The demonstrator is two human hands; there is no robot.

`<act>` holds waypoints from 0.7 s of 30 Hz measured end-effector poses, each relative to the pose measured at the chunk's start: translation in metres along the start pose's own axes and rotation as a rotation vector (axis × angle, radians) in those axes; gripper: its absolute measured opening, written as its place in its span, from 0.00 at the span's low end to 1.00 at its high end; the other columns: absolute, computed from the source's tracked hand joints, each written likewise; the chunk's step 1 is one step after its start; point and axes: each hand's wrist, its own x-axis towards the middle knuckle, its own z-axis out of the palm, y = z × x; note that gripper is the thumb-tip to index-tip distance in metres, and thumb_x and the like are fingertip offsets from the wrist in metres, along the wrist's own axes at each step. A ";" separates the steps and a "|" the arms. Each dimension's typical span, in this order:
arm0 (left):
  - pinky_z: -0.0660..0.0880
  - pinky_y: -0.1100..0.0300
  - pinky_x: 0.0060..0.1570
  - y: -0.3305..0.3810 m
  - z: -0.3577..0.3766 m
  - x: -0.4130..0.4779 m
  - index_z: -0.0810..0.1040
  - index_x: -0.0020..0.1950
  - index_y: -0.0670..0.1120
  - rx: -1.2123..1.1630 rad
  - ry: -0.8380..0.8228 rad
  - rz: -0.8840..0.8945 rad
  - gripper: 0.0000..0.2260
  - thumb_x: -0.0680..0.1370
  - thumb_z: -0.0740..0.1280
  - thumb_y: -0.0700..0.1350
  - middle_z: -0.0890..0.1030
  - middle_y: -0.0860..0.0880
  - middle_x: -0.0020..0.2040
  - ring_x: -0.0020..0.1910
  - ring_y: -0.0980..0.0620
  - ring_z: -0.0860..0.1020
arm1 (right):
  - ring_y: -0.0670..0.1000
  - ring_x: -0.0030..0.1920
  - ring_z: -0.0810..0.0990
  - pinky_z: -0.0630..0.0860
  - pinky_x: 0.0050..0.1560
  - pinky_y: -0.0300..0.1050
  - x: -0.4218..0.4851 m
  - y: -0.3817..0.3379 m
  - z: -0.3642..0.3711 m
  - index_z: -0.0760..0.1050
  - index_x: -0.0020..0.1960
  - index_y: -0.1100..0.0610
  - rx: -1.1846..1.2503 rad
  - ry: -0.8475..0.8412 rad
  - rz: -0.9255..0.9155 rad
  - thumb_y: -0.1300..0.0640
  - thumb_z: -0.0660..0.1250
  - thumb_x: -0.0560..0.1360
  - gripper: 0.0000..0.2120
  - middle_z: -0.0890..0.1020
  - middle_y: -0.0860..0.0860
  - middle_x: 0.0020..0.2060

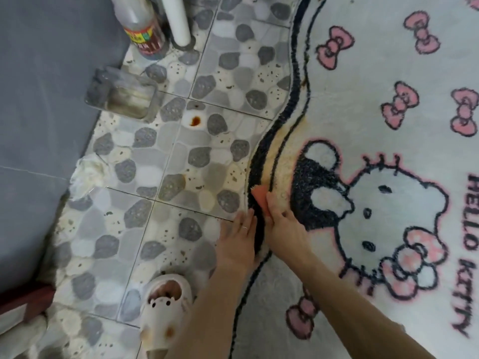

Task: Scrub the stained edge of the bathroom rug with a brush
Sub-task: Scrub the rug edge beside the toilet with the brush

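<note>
The right hand (pixel 282 224) is gripping a small orange brush (pixel 260 196), fingers curled over its near end, and is pressing it onto the black border of the Hello Kitty bathroom rug (pixel 375 73). The left hand (pixel 237 239), fingers straight and together with a ring on one, is lying flat just left of the brush, pressing the rug's rim where it is meeting the pebble-patterned floor tiles (pixel 145 203). A yellowed stain (pixel 285 156) is spreading along the rug's edge just beyond the brush. A brown spot (pixel 195 121) is showing on the tiles farther left. A foot in a white slipper (pixel 166 312) is standing near the left forearm. At far left, a clear square container (pixel 121 95), a labelled bottle (pixel 145 35) and a white pipe (pixel 177 19) are standing.
</note>
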 end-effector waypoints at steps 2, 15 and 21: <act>0.44 0.42 0.77 0.004 0.008 0.001 0.32 0.81 0.46 -0.021 0.046 -0.014 0.44 0.81 0.60 0.61 0.30 0.50 0.79 0.80 0.47 0.35 | 0.63 0.46 0.80 0.75 0.41 0.52 0.029 -0.003 0.001 0.38 0.79 0.34 -0.050 0.086 -0.057 0.42 0.48 0.84 0.27 0.70 0.61 0.68; 0.44 0.39 0.78 0.012 0.022 0.002 0.36 0.82 0.49 -0.050 0.133 -0.080 0.41 0.82 0.63 0.56 0.31 0.54 0.80 0.80 0.48 0.36 | 0.64 0.50 0.79 0.74 0.42 0.52 0.061 -0.005 -0.011 0.40 0.80 0.38 -0.095 0.118 -0.090 0.44 0.48 0.84 0.27 0.68 0.63 0.69; 0.42 0.38 0.77 0.002 0.031 0.004 0.35 0.81 0.51 -0.035 0.146 -0.058 0.44 0.80 0.63 0.62 0.30 0.56 0.79 0.80 0.51 0.35 | 0.62 0.48 0.80 0.75 0.40 0.50 -0.011 0.020 0.039 0.36 0.79 0.35 0.022 0.121 -0.108 0.45 0.50 0.85 0.30 0.68 0.60 0.71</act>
